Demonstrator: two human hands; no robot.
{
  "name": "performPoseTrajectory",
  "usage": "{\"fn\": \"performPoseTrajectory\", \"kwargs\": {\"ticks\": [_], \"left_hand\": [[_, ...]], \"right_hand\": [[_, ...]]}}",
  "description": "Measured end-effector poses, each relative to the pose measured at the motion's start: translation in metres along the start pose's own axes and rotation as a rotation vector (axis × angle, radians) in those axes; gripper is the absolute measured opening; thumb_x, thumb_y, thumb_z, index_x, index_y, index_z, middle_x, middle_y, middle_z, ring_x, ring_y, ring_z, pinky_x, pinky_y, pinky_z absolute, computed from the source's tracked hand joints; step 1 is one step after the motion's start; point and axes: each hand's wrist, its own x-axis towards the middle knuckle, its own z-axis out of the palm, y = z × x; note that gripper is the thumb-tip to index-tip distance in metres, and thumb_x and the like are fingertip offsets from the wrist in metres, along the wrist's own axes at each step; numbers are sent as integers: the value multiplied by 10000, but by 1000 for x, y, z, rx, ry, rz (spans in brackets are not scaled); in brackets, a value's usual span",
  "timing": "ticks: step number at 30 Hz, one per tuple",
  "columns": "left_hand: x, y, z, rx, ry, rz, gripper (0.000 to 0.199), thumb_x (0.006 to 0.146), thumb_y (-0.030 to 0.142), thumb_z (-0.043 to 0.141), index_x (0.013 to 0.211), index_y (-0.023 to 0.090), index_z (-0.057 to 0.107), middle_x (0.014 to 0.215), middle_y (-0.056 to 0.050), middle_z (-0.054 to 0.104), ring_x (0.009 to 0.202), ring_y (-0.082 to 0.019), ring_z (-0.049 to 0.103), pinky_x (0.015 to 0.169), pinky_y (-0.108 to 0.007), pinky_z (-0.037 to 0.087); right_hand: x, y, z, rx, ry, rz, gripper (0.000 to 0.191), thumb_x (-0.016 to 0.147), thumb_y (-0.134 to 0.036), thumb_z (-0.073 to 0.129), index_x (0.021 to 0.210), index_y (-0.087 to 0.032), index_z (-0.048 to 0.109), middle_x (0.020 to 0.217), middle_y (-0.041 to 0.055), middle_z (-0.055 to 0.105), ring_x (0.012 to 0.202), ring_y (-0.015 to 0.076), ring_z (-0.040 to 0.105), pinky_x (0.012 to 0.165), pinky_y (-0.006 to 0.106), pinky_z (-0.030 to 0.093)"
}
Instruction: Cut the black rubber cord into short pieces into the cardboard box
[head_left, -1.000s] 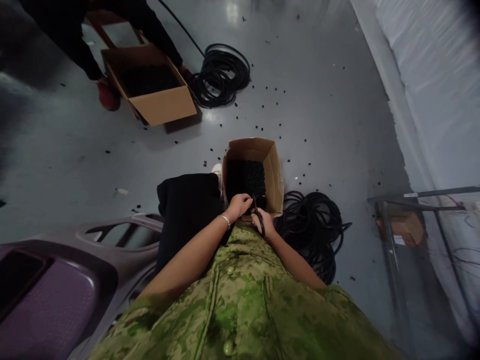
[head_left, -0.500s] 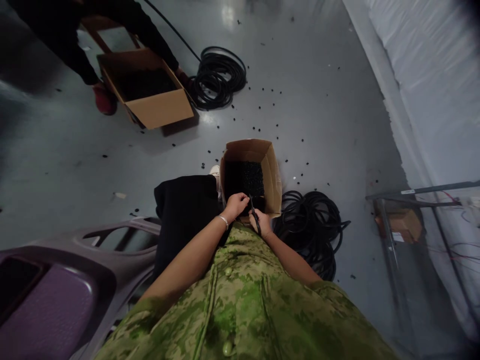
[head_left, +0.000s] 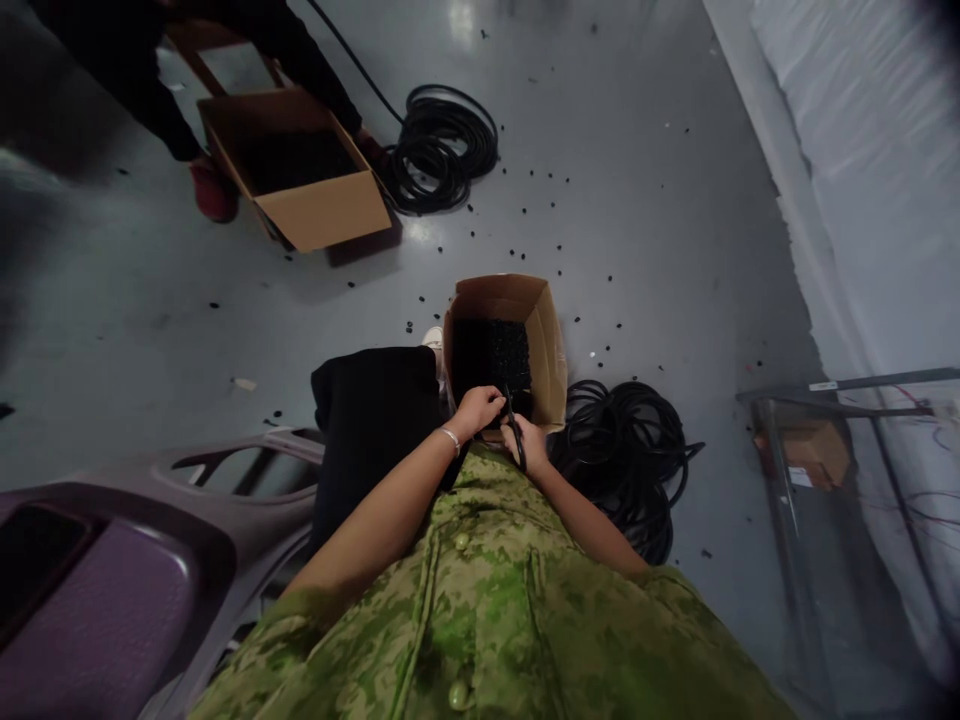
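Observation:
My right hand (head_left: 531, 445) is closed around black scissors (head_left: 516, 430), their tips pointing away from me over the near edge of a cardboard box (head_left: 547, 350). Close beside the tips, my left hand (head_left: 478, 408) is pinched shut. Whatever lies between its fingertips is too small and dark to make out. Inside the box, below both hands, lies a heap of small black pieces (head_left: 506, 345). To the right of the box, loops of black hose (head_left: 637, 440) are piled on the floor.
A co-worker's legs (head_left: 150, 90) straddle a larger box (head_left: 330, 215) of black pieces at upper left. Another hose coil (head_left: 442, 150) lies beside it. Small black bits dot the grey floor (head_left: 645, 250). A purple-seated chair (head_left: 112, 610) stands at left, a metal frame (head_left: 780, 450) at right.
The whole view has shifted slightly. Both hands stay close together over the box's near edge, with the scissors still in the right hand.

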Motion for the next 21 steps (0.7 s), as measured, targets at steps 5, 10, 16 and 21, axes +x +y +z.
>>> {"fn": "performPoseTrajectory", "kwargs": {"ticks": [5,10,16,21], "left_hand": [[0,-2,4,-105,55,-125,200,863,259,546,803,151,703,619,-21,625,537,-122,518,560,-230,390],[-2,1,4,-242,81,-161,147,857,251,584,776,157,662,596,8,592,475,-93,465,506,-209,373],[-14,17,-1,-568,6,-210,134,879,291,609,872,158,620,539,55,513,401,-71,432,449,-198,364],[-18,24,-3,-604,-1,-202,115,911,220,544,814,162,570,560,61,479,414,-59,424,429,-185,345]], "right_hand": [[0,3,4,-161,47,-46,213,841,-350,556,872,-225,726,642,0,665,613,170,626,635,235,464],[1,0,3,-135,39,-32,176,833,-371,612,887,-246,723,679,-3,684,649,182,633,656,249,475],[0,-5,-1,107,-18,19,261,837,-433,598,943,-211,686,632,-24,625,571,157,578,593,251,469],[-2,-10,-4,352,-71,110,416,815,-522,621,1059,-185,637,592,-36,593,487,138,543,515,248,457]]}}
